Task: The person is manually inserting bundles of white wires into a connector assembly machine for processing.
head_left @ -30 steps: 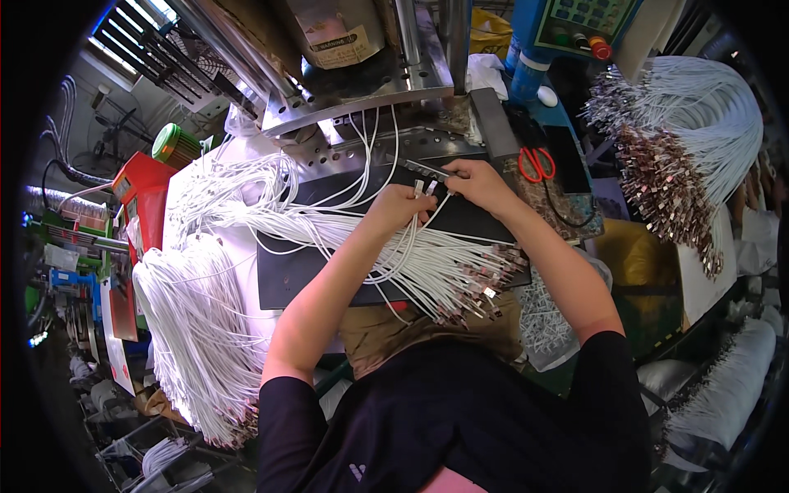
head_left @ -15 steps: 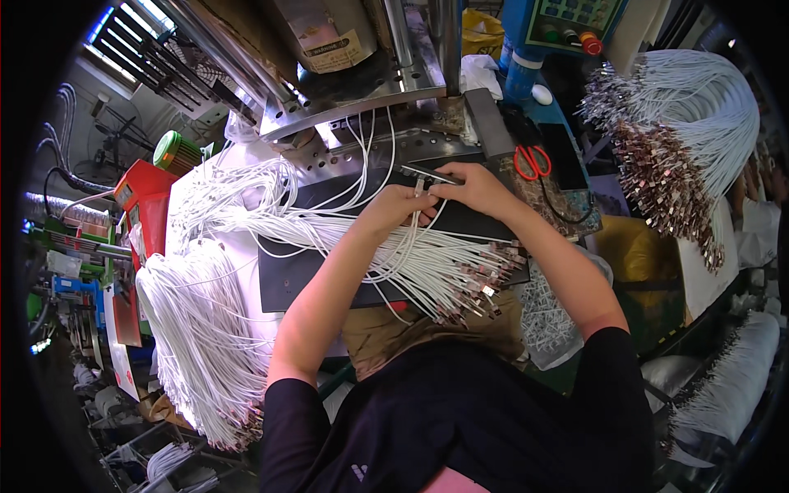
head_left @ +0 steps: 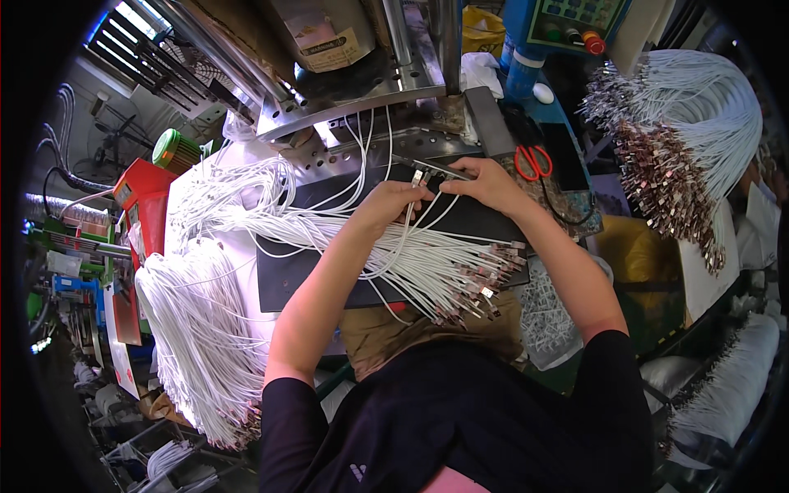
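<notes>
My left hand (head_left: 393,202) pinches a white USB cable just below its metal plug (head_left: 417,177), which points away from me. Close by on the right, my right hand (head_left: 486,186) has its fingers closed on the end of a narrow dark metal bar (head_left: 429,166). A second white cable runs down from near my right fingertips; whether they grip it too is hidden. Under both hands, a bundle of white cables (head_left: 411,267) lies across a black board (head_left: 288,275), metal plugs toward the lower right.
Ahead stands a press with a perforated steel plate (head_left: 329,158). Red-handled scissors (head_left: 532,163) lie right of my right hand, below a blue control box (head_left: 575,25). More cable bundles hang at left (head_left: 193,329) and right (head_left: 699,115). A clear bag of small white parts (head_left: 546,316) sits near my right forearm.
The plug in my left hand has moved slightly nearer the dark bar. My right hand has shifted a little to the right, its fingers still on the bar.
</notes>
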### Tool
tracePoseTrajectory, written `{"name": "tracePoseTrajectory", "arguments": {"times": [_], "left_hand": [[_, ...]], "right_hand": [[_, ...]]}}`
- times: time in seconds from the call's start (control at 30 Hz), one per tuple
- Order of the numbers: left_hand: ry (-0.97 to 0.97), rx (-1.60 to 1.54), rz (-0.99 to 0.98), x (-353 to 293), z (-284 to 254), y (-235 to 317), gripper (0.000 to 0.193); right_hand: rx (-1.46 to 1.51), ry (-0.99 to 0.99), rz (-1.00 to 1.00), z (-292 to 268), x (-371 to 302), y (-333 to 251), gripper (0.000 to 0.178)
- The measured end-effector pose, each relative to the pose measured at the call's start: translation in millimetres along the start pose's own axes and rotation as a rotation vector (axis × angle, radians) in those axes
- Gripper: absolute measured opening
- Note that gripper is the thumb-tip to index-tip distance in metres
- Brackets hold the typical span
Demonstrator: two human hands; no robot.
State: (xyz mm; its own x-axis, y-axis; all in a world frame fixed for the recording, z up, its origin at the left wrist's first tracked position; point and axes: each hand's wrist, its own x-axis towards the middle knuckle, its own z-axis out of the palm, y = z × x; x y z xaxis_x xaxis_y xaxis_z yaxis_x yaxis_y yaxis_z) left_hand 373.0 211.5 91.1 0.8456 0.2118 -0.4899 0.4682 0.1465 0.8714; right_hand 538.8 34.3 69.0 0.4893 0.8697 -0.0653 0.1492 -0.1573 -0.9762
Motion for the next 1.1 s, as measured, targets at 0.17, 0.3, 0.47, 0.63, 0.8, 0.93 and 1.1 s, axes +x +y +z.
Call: {"name": "tracePoseTrajectory", "arguments": {"times": [0.17,0.3,0.47,0.63,0.8,0.93,1.1], "left_hand": [[0.077,0.078,0.089,3,9,-10,0.023],[0.084,0.068,0.114,7,12,-14,0.022],[0.116,0.070,0.124,2,13,-13,0.024],[0.163,-0.093,0.044,-5,-9,-9,0.029],[0.166,-0.040,0.007,-5,-10,-4,0.031],[0.194,-0.089,0.000,-4,-6,-6,0.030],[0.202,-0.098,0.018,-5,-4,-5,0.031]], "right_hand": [[0.031,-0.014,-0.003,2,-6,-5,0.046],[-0.095,-0.012,0.008,2,-11,-14,0.047],[-0.218,-0.003,-0.014,2,-11,-16,0.047],[-0.150,-0.028,0.048,-3,-6,-15,0.041],[-0.104,-0.062,0.017,1,-10,-10,0.044],[-0.151,-0.035,0.033,0,-9,-13,0.039],[-0.138,-0.059,0.102,-2,-11,-22,0.039]]}}
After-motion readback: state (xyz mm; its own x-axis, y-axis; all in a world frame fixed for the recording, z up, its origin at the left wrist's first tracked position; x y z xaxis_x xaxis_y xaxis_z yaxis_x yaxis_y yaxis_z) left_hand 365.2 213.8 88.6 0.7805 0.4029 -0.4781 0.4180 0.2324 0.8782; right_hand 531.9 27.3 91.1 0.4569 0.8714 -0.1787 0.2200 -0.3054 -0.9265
